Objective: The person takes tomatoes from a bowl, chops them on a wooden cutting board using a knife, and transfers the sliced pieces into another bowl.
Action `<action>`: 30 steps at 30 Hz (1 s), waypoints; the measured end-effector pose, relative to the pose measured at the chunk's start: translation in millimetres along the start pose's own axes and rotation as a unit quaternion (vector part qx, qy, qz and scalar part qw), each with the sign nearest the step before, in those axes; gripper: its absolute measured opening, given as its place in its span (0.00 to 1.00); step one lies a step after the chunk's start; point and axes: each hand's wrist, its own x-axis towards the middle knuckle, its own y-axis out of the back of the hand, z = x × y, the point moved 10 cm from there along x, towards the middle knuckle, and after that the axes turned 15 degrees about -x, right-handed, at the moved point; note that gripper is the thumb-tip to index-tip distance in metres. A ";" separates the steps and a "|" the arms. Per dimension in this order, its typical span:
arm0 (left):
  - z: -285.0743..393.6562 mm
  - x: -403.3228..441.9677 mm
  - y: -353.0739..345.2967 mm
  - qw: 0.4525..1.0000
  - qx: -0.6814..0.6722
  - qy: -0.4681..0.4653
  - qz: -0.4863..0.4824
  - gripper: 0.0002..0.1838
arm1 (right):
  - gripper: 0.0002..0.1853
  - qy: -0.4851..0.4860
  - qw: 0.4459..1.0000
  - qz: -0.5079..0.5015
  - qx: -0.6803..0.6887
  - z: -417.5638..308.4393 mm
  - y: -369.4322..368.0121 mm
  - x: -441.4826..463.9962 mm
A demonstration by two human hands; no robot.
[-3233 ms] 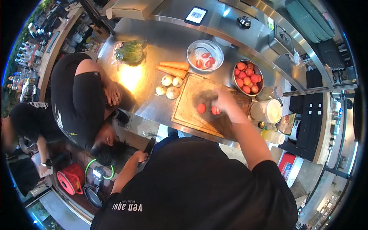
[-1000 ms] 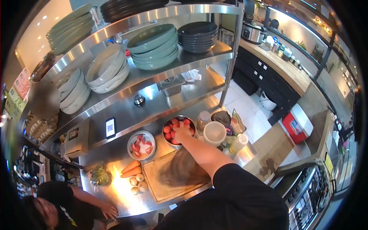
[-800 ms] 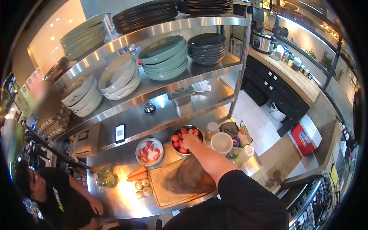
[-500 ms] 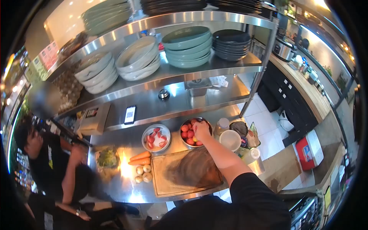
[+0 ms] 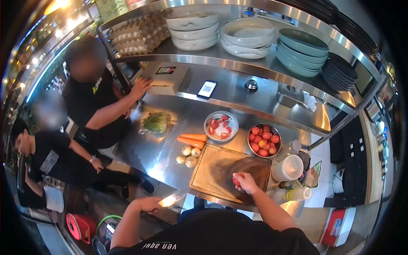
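Note:
My right hand [image 5: 246,182] is closed around a small red tomato [image 5: 236,181], just over the dark-stained part of the wooden cutting board [image 5: 208,170]. Off the counter's front edge, my left hand [image 5: 148,204] grips a knife [image 5: 172,199], its blade bright with glare and pointing right. Whole tomatoes [image 5: 264,136] fill a steel bowl [image 5: 279,146] behind the board. To its left, a white bowl [image 5: 207,131] holds cut tomato pieces [image 5: 220,125]. Carrots [image 5: 192,140] and several peeled onions [image 5: 190,156] lie at the board's left side.
Bagged greens [image 5: 155,122] lie farther left. A white tub [image 5: 288,168] and a squeeze bottle [image 5: 299,194] stand right of the board. Shelves above hold stacked plates [image 5: 247,34] and a phone [image 5: 207,89]. One co-worker [image 5: 95,102] reaches toward a box [image 5: 168,78]; another person [image 5: 55,157] is nearer.
My right hand has come out of the steel bowl with a tomato and moved back over the board. My left hand with the knife has come into view. The view has swung left.

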 end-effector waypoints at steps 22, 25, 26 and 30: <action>172.3 138.7 -113.9 0.885 0.353 -0.175 0.249 0.20 | 0.18 0.402 0.820 0.285 -0.291 -35.2 14.2 -48.2; 201.2 129.1 -136.0 0.868 0.393 -0.159 0.257 0.19 | 0.17 0.399 0.821 0.262 -0.313 -32.1 14.9 -53.8; 212.4 124.1 -148.2 0.869 0.401 -0.158 0.244 0.18 | 0.17 0.382 0.831 0.265 -0.306 -28.3 14.8 -54.1; 227.2 138.8 -171.1 0.855 0.426 -0.194 0.221 0.19 | 0.17 0.365 0.841 0.276 -0.288 -25.4 15.2 -46.0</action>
